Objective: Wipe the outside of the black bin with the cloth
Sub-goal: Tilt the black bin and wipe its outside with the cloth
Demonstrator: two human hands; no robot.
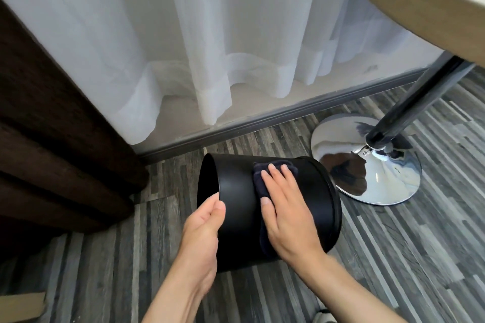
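Lying on its side in the lower middle of the frame, the black bin [294, 207] rests over the grey striped floor [393, 257], its open mouth turned toward the left. The left hand [202, 228] grips the rim at that mouth, thumb on the outer wall and fingers curled inside. The right hand [286, 207] lies flat and open on the bin's upper side, fingers spread, pressing a dark cloth [259, 178] against the wall; the cloth shows beyond the fingertips and along the thumb side. Just right of the bin stands a chrome table base [367, 165] with its dark pole rising to a pale round tabletop [433, 0] in the upper right. White curtains [183, 47] hang across the top, and a brown drape [52, 139] fills the left edge.
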